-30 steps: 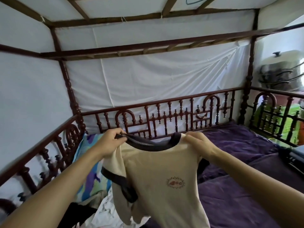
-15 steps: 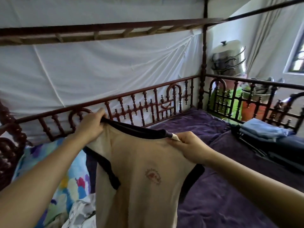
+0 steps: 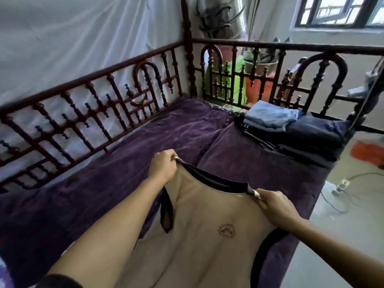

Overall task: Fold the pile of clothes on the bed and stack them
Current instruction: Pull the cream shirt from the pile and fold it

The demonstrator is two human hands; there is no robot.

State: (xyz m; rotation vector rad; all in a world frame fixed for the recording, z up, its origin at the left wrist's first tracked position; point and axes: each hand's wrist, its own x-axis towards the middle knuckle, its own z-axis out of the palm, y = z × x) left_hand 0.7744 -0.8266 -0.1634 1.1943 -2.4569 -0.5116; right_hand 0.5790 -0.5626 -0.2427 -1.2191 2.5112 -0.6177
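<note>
Compared w/ half a sec ago, the cream shirt [image 3: 207, 246] is lower. Before, it hung up in front of the bed rail [image 3: 93, 96]; now it spreads over the purple cover [image 3: 93, 183], front side up, w/ the small print [image 3: 226, 230] visible. The left hand [image 3: 163, 166] and right hand [image 3: 276, 206] keep the same hold, fingers curled, each pinching one shoulder beside the dark collar [image 3: 216, 181]. The view turned to the right, so the stack of folded clothes [image 3: 291, 125] at the far corner shows more.
</note>
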